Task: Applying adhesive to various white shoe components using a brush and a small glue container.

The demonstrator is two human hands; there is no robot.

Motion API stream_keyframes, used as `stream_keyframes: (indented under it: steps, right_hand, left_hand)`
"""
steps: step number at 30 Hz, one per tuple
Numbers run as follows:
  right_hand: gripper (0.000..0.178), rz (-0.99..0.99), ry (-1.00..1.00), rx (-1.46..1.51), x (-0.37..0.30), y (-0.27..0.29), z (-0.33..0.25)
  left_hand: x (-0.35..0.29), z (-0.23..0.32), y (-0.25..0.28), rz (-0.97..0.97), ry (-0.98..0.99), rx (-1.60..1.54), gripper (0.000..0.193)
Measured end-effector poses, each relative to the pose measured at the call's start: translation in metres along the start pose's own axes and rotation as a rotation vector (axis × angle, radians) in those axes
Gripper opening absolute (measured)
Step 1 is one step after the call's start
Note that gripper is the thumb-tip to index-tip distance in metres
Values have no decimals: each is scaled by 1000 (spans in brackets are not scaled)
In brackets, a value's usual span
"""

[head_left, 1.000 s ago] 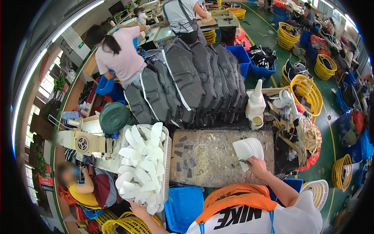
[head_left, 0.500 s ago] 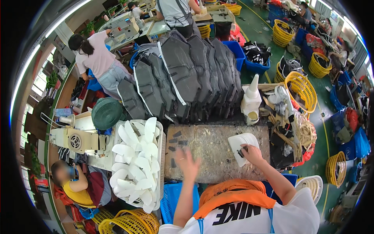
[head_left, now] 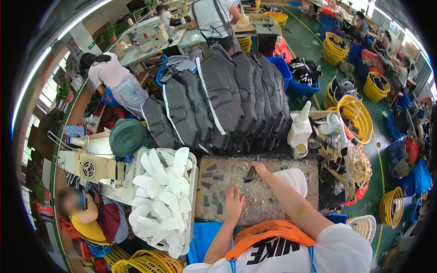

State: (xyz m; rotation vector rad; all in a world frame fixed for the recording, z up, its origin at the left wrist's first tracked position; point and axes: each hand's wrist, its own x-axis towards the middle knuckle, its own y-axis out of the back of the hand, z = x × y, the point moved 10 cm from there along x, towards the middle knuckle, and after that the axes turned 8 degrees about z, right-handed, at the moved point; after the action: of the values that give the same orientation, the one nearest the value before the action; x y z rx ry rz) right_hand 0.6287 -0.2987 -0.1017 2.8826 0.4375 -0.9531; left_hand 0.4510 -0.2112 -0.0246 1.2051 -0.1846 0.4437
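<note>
One palm down nearest the body: the left hand (head_left: 234,201) lies on the worn board (head_left: 268,209), empty as far as shows, fingers a little apart, just right of the loose dark strips (head_left: 206,200). White curved pieces (head_left: 296,179) sit stacked at right. Farther up, the right hand (head_left: 260,170) pinches a dark piece (head_left: 249,174); a light, steady pinch probably serves best, disturbing no strips.

Sewing workshop: sewing machine (head_left: 152,37), stacked dark pieces (head_left: 223,86), yellow baskets (head_left: 333,55).
</note>
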Motion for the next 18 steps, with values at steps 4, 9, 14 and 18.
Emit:
stream_keyframes:
  steps: [4,9,14,18]
  right_hand:
    - [28,58,165,-36,-3,9,-3]
    - [28,-108,75,151,-11,3,-4]
    - [32,-141,62,-43,-12,8,0]
    - [32,-169,170,-1,-16,8,-6]
  left_hand:
    - [-46,15,4,-308,14,105,44]
    - [-20,-19,-21,-627,150,96,34]
    - [-8,-90,-77,-1152,699,-428,39]
    - [-9,-105,-78,-1028,953,-665,45]
